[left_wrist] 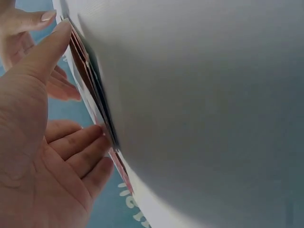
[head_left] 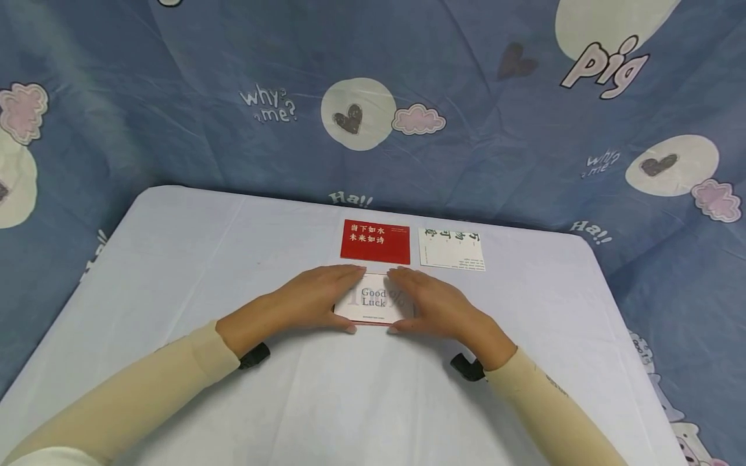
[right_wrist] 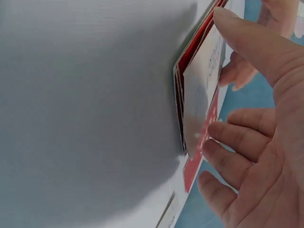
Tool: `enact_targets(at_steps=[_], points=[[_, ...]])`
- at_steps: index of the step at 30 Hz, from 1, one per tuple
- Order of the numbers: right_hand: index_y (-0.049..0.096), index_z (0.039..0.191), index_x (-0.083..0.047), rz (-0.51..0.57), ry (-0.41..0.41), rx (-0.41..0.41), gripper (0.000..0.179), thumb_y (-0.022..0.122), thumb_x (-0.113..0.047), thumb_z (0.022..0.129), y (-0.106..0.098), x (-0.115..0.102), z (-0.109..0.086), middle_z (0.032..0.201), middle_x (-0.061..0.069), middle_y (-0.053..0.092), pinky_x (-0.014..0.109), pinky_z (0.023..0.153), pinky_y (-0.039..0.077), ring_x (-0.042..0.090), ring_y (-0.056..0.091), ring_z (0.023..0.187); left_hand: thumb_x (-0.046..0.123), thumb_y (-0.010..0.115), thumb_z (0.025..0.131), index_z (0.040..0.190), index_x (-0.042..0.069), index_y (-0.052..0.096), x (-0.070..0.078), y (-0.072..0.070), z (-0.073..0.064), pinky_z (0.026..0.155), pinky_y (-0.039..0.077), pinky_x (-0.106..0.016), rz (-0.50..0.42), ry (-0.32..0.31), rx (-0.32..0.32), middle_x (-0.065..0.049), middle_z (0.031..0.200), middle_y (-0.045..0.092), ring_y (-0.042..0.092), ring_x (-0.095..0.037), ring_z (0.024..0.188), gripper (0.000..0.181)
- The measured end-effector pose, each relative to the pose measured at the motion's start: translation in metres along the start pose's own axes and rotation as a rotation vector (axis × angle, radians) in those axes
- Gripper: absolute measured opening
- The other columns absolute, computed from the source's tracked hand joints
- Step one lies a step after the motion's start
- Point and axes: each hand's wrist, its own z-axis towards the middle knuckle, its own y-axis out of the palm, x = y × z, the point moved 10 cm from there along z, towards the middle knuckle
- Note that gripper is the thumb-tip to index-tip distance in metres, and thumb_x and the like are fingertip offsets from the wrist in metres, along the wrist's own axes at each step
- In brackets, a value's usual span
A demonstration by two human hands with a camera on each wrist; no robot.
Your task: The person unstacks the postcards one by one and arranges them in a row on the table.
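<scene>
A small stack of cards (head_left: pixel 373 304) lies on the white cloth, its white top card printed "Good Luck" over a pale "100%". My left hand (head_left: pixel 317 296) holds the left part of the stack, thumb along the near edge and fingers at the far edge. On the other side, my right hand (head_left: pixel 434 303) spans the right part in the same way. From the right wrist view, red cards (right_wrist: pixel 192 45) show beneath the white one, their edges slightly fanned. In the left wrist view, the layered edges of the stack (left_wrist: pixel 90 71) run between thumb and fingers.
Just beyond the stack lies a red card (head_left: pixel 375 243) with white Chinese writing. To its right is a white card (head_left: pixel 451 250) with dark green characters. A blue patterned curtain (head_left: pixel 233 149) hangs behind the white-covered table (head_left: pixel 192 259).
</scene>
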Motion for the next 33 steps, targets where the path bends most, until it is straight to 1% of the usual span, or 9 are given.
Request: enact_targets(at_steps=[6, 12, 18, 24, 33], points=[[0.047, 0.157, -0.009, -0.003, 0.009, -0.005, 0.094, 0.091, -0.04, 0.081, 0.003, 0.003, -0.002, 0.158, 0.008, 0.05, 0.044, 0.117, 0.041, 0.027, 0.044, 0.147, 0.048, 0.09, 0.08, 0.16, 0.002, 0.038, -0.001, 0.002, -0.004, 0.119, 0.037, -0.047, -0.011, 0.006, 0.017, -0.011, 0.161, 0.045, 0.043, -0.03, 0.147, 0.106], [0.047, 0.157, -0.01, -0.004, 0.025, -0.008, 0.091, 0.091, -0.036, 0.082, 0.008, 0.008, -0.003, 0.158, 0.008, 0.051, 0.044, 0.117, 0.041, 0.026, 0.045, 0.146, 0.043, 0.089, 0.083, 0.16, 0.002, 0.039, -0.003, 0.002, -0.005, 0.119, 0.038, -0.048, -0.009, 0.016, 0.031, -0.012, 0.161, 0.046, 0.043, -0.031, 0.147, 0.101], [0.047, 0.158, -0.011, 0.023, 0.04, 0.006, 0.09, 0.091, -0.034, 0.083, 0.01, 0.012, -0.005, 0.158, 0.008, 0.05, 0.043, 0.117, 0.042, 0.025, 0.045, 0.147, 0.039, 0.089, 0.084, 0.161, 0.003, 0.038, -0.005, 0.002, -0.006, 0.118, 0.039, -0.049, -0.022, 0.0, 0.032, -0.013, 0.16, 0.045, 0.043, -0.032, 0.146, 0.098], [0.047, 0.157, -0.01, 0.052, 0.024, 0.029, 0.089, 0.091, -0.032, 0.083, 0.009, 0.01, -0.005, 0.158, 0.008, 0.05, 0.044, 0.116, 0.043, 0.025, 0.045, 0.147, 0.037, 0.089, 0.084, 0.16, 0.002, 0.039, -0.005, 0.001, -0.006, 0.117, 0.04, -0.05, -0.036, -0.001, 0.046, -0.013, 0.16, 0.046, 0.044, -0.033, 0.146, 0.098], [0.047, 0.158, -0.012, 0.055, 0.053, 0.014, 0.09, 0.091, -0.034, 0.082, 0.012, 0.014, -0.005, 0.159, 0.007, 0.049, 0.043, 0.116, 0.042, 0.024, 0.044, 0.148, 0.038, 0.09, 0.083, 0.161, 0.005, 0.039, -0.006, 0.003, -0.006, 0.118, 0.039, -0.05, -0.048, -0.025, 0.036, -0.013, 0.161, 0.045, 0.043, -0.032, 0.147, 0.099]])
